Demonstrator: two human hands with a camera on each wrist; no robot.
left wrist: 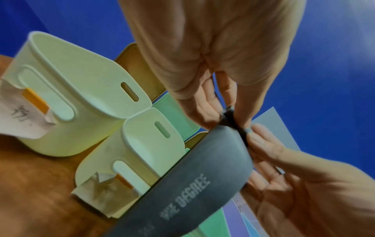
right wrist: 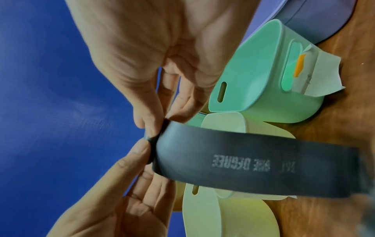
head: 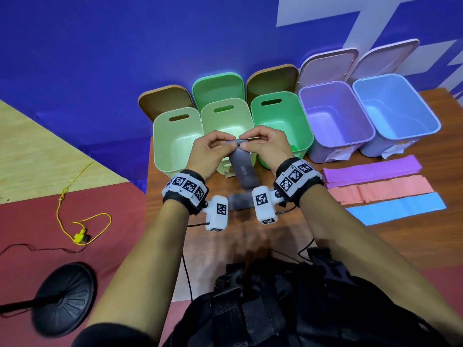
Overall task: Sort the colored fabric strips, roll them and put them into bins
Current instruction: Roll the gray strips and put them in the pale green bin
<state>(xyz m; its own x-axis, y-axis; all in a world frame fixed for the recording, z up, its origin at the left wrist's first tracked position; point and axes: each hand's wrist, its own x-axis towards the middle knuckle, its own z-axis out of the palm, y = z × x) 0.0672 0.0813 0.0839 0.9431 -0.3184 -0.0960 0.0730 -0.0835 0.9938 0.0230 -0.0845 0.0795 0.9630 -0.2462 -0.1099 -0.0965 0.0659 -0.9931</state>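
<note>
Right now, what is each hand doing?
Left hand: pinching the rolled end of the grey strip.
Right hand: pinching the same rolled end.

Both hands raised and meeting at frame centre, head view

The left hand (head: pixel 209 151) and right hand (head: pixel 266 146) sit side by side, fingertips almost touching, thumbs and forefingers curled into pinches on one dark grey rubbery strip (head: pixel 244 171). Bare forearms run up from the lower frame, each wrist banded.

The grey strip (head: pixel 244 171) is partly hidden behind the wrist camera (head: pixel 263 204); its printed lettering is too small to read.
</note>
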